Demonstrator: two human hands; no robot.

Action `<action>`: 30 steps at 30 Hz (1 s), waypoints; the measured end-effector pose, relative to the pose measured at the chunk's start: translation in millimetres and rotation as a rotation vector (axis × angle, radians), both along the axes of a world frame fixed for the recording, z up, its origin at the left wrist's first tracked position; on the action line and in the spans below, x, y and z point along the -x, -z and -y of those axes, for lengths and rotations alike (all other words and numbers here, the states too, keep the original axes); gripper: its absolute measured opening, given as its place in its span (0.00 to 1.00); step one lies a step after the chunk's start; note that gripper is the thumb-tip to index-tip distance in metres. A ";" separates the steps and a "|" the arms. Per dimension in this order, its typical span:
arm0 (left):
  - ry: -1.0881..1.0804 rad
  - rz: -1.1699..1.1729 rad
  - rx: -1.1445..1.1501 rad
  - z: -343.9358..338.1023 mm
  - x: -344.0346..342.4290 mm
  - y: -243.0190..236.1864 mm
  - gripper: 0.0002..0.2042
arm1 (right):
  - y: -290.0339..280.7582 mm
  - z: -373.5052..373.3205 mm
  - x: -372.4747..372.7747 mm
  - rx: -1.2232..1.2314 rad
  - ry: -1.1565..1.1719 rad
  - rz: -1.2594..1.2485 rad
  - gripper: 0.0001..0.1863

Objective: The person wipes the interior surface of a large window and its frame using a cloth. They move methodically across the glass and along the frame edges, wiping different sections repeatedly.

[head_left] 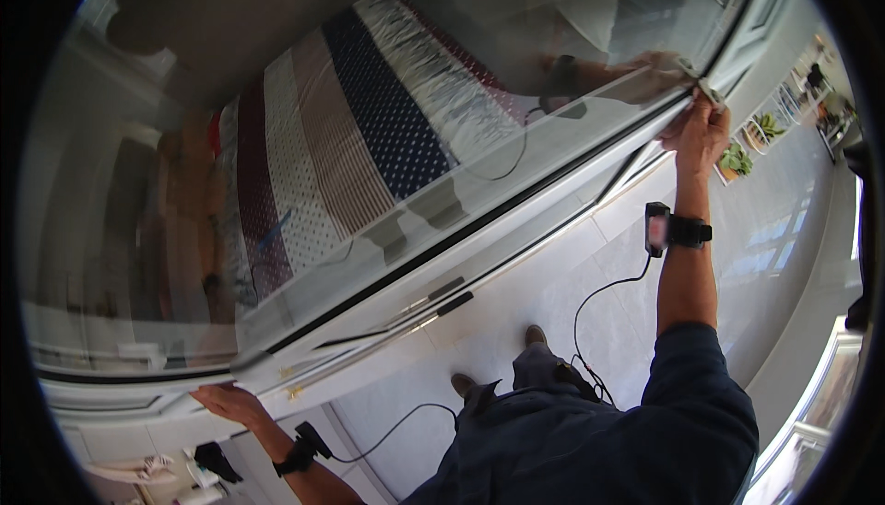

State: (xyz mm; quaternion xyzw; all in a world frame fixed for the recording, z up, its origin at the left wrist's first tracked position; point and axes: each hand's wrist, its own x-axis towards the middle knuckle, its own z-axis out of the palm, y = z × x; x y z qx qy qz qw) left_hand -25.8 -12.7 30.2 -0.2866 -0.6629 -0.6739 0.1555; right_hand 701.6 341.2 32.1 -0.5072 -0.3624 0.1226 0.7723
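Note:
A large glass pane in a white frame with a dark seal fills the upper view. My right hand is at its upper right edge, fingers closed on a small pale piece, possibly metal. My left hand touches the frame at the lower left, fingers stretched out. A striped, dotted bedspread shows through or in the glass, along with reflections. Each wrist wears a black strapped device with a cable.
Pale tiled floor surrounds my shoes. Potted plants stand on a rack at the right, with another window lower right. Pale cloth and a dark item lie at the lower left.

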 end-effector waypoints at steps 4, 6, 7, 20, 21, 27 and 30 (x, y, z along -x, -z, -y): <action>0.121 -0.113 -0.038 -4.1 -15.5 -4.9 0.33 | -2.3 13.0 37.9 -0.070 0.028 0.173 0.10; 0.040 -0.126 0.034 -4.2 -16.1 -4.5 0.35 | -3.9 31.1 64.9 -0.022 0.053 0.298 0.10; 0.037 -0.081 0.032 -3.8 -15.8 -3.4 0.36 | -4.6 45.4 82.3 0.007 0.023 0.298 0.09; 0.588 -0.209 0.061 -4.2 -36.6 -40.3 0.23 | -24.6 255.7 410.4 -0.081 -0.526 0.382 0.09; 0.602 -0.193 0.056 -2.9 -36.4 -44.8 0.22 | -24.4 265.6 431.8 -0.067 -0.486 0.432 0.10; 0.653 -0.319 0.097 -0.3 -21.2 -58.0 0.17 | -20.8 322.2 538.4 -0.059 -0.600 0.601 0.14; 0.686 -0.302 0.083 0.6 -19.8 -61.2 0.18 | -22.1 345.2 575.4 -0.102 -0.684 0.728 0.15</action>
